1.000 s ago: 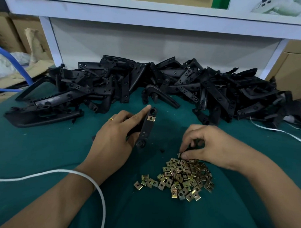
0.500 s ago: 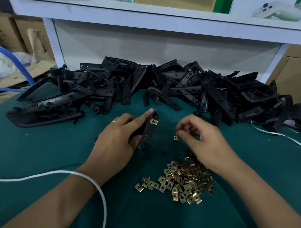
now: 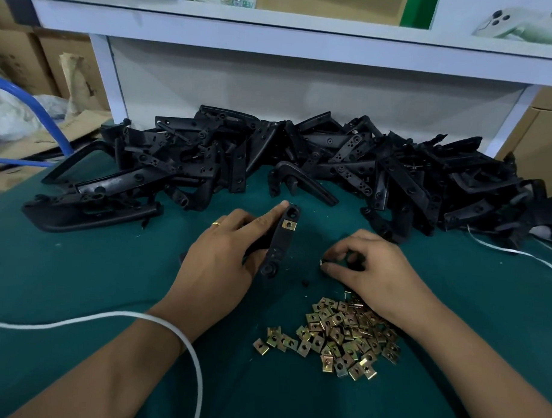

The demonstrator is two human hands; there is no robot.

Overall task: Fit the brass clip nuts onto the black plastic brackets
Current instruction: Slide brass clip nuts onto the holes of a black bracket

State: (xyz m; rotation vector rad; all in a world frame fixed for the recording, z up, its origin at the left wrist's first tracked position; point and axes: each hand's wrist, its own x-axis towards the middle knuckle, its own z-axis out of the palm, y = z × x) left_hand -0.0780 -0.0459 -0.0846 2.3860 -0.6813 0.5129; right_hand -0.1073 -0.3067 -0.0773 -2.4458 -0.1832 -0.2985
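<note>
**Ana:** Green cloth (image 3: 63,273) covers the whole bench, with a white shelf unit (image 3: 274,36) standing across the back, and against its foot lies a long heap of black plastic brackets (image 3: 332,160).

**Ben:** Left hand (image 3: 222,263) is on the job: it grips one black bracket (image 3: 281,243), tilted up off the cloth, with the forefinger stretched along the bracket's far end.

**Ana:** And that bracket carries a brass clip nut (image 3: 288,224) near its upper end, sitting square on the plastic just below the top hole.

**Ben:** Right hand (image 3: 372,268) is just beside the bracket's lower end, not touching it. Fingers curled, thumb and forefinger pinching a small nut (image 3: 322,262); only a glint of it shows.

**Ana:** Near that wrist, on the side toward us, a pile of loose brass clip nuts (image 3: 336,333) spreads on the cloth, a few strays trailing off to the left.

**Ben:** There's a gold ring (image 3: 216,224) on the left hand, and a white cord (image 3: 158,320) loops over the left forearm.

**Ana:** Far left, a blue hose (image 3: 34,106) curves past cardboard boxes (image 3: 23,56) beyond the bench edge.
</note>
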